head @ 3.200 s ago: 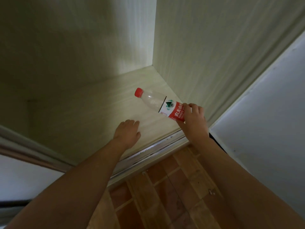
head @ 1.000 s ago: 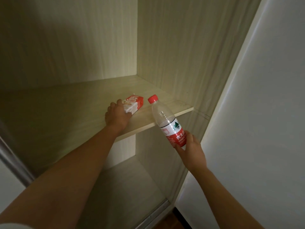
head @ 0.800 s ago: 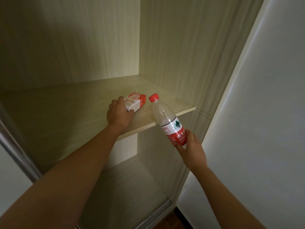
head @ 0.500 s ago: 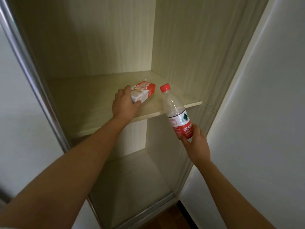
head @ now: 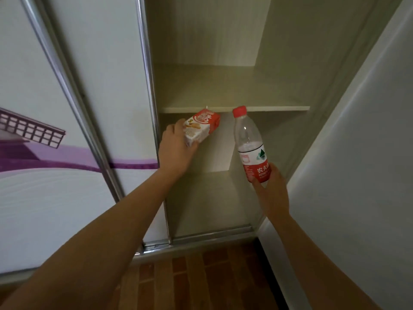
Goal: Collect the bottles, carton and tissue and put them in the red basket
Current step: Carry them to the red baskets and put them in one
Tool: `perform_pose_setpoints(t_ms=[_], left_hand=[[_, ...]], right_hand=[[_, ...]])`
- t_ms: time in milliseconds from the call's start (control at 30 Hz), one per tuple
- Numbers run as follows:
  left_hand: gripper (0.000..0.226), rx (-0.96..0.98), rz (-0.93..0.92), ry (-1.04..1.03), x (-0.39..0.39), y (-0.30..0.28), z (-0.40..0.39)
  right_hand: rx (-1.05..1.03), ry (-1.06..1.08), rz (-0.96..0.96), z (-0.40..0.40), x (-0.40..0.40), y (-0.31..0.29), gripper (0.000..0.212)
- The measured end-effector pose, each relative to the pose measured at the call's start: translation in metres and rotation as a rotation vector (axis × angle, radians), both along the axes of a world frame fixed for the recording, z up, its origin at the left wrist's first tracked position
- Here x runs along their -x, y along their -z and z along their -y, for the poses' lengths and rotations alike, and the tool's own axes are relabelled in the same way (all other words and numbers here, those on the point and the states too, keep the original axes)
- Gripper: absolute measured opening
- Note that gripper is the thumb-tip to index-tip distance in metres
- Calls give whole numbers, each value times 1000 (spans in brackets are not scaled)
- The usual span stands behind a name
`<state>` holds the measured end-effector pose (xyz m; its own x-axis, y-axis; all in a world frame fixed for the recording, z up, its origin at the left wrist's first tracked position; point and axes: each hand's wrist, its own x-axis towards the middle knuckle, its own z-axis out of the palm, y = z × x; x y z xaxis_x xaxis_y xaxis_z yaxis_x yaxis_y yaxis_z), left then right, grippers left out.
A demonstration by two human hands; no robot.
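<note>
from the head view, my left hand [head: 176, 146] grips the carton [head: 201, 127] just off the front edge of the wardrobe shelf [head: 234, 108], and my right hand [head: 271, 191] is wrapped round the base of one bottle [head: 250, 144], upright. two items are in hand; the red basket, tissue and any other bottles aren't in view, so i judge nothing is dropped off yet.

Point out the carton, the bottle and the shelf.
carton [head: 202, 126], head view, its printed side
bottle [head: 250, 142], head view, its clear body
shelf [head: 268, 108], head view, its front edge
</note>
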<state>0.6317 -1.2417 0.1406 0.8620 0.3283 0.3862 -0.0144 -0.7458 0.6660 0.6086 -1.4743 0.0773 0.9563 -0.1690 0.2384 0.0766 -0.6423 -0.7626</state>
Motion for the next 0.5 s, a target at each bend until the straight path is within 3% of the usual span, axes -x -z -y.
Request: perform_pose_setpoints(t_ms=[233,500], left_hand=[[67,1,33,-101,77,26,-53],[66,-37,26,-365,167,40,-152]], right_hand=[[13,-159,-18,-43,31,25,61],[15,-448,-21,-159,51,34,63]])
